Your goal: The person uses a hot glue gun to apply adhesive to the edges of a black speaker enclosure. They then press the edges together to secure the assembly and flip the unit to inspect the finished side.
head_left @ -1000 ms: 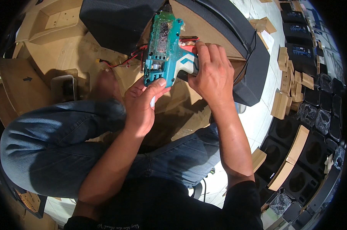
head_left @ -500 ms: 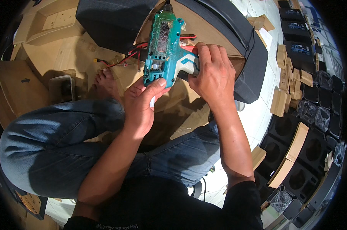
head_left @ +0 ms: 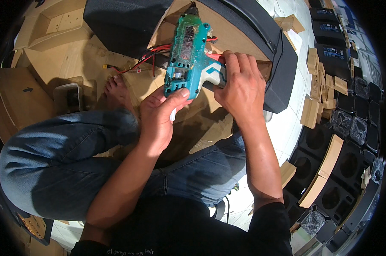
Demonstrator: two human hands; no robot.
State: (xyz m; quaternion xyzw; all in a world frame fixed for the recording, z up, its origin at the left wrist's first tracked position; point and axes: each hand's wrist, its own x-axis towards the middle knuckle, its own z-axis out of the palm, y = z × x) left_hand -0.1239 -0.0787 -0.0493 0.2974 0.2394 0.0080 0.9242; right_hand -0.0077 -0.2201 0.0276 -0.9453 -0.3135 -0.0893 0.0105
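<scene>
- Glue gun, teal and white plastic body with a black conical nozzle (head_left: 188, 49): one, held in both hands above the gap between the legs, nozzle directed away from the wearer and toward the open face of a cabinet; whether the tip touches anything cannot be told.
- Left hand (head_left: 158, 113): partly closed, thumb laid over the rear end of the gun's body, fingers curled beneath it and largely hidden.
- Right hand (head_left: 242, 81): closed around the pale grip, fingers lying over its far side, beside a red trigger (head_left: 215, 56); whether the trigger is pressed cannot be told.
- Slim white rod (head_left: 173, 114): projecting from the rear of the gun, next to the left thumb.
- Large black angular cabinet with bare brown inner panels (head_left: 118, 30): open side showing, behind the gun.
- Red and black wires (head_left: 152, 54): loose bundle beyond the gun, one lead reaching left to a small yellow connector (head_left: 105, 66).
- Flattened brown cardboard (head_left: 208, 130): spread on the floor below the hands.
- Open brown cardboard box (head_left: 60, 23): upper left.
- Rounded rectangular object, pale rim and dark centre (head_left: 68, 97): left, near the wearer's bare foot (head_left: 117, 91).
- Black panels with round openings (head_left: 331, 198): grouped at right, a long tan cardboard strip (head_left: 322, 173) lying across them.
</scene>
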